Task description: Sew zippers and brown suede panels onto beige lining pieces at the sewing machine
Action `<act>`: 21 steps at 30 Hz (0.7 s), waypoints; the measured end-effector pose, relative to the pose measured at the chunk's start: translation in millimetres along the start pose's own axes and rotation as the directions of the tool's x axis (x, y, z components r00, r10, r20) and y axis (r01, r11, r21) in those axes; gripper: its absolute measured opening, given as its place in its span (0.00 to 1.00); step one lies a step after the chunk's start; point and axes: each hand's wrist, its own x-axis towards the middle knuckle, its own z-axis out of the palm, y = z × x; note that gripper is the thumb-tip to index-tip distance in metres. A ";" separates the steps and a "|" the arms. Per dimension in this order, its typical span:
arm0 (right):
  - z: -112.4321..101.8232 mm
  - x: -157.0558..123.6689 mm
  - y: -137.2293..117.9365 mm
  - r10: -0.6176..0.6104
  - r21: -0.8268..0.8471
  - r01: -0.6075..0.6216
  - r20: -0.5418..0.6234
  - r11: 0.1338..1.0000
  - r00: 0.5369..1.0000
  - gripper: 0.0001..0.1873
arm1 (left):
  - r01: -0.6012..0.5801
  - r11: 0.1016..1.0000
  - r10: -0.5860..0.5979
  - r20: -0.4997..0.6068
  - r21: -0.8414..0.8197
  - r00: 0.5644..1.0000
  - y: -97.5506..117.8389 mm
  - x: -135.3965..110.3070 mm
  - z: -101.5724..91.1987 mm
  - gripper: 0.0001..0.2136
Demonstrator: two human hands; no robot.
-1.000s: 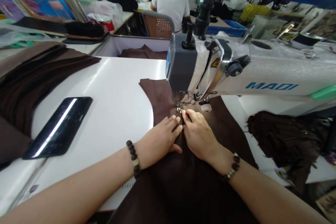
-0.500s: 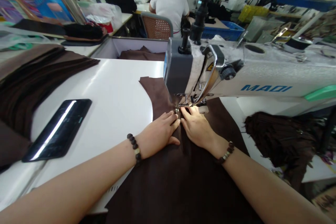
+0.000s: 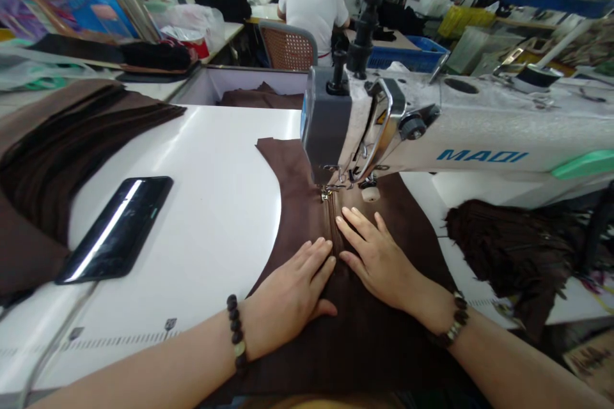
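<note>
A dark brown fabric piece [image 3: 297,185] lies under the presser foot [image 3: 327,192] of a white sewing machine [image 3: 460,134]. A brown zipper [image 3: 333,223] runs along the fabric from the foot toward me. My left hand [image 3: 292,287] lies flat on the fabric just left of the zipper, fingers stretched out. On the other side of the zipper my right hand [image 3: 378,255] rests flat, fingers spread and pointing at the foot. Both wrists wear bead bracelets.
A black phone [image 3: 115,230] lies on the white table [image 3: 211,204] to the left. Folded brown fabric [image 3: 62,147] is stacked at far left, a brown fringed bundle [image 3: 508,243] at right. A person in a white shirt [image 3: 314,3] sits at a far table.
Both hands slid back toward me along the fabric, away from the presser foot. My right hand went from pinching at the foot to lying flat. More zipper shows between foot and hands.
</note>
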 end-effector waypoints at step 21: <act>-1.0 28.7 15.3 0.008 -0.037 -0.007 0.015 0.999 1.000 0.25 | -0.031 0.999 0.032 -0.027 0.027 0.999 -27.5 18.0 0.7 0.28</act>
